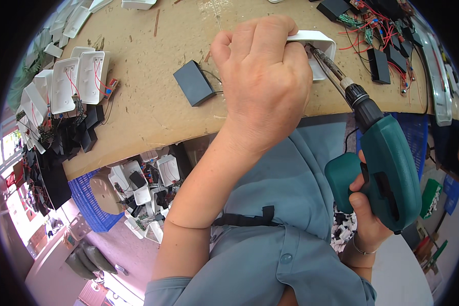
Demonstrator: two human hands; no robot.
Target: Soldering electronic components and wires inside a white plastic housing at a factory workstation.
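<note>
Left hand gripping white open-backed casing, green drill inside

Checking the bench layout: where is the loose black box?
In the head view, the flat black rectangular box lies on the brown worktop, just left of the left hand.

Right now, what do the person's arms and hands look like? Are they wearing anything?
Both hands are bare, with no gloves. The left hand and its forearm are uncovered up to a rolled blue-grey sleeve at the elbow. The right hand has a thin silver bracelet around the wrist, and that forearm is bare too. The sleeve belongs to a buttoned blue-grey shirt.
</note>
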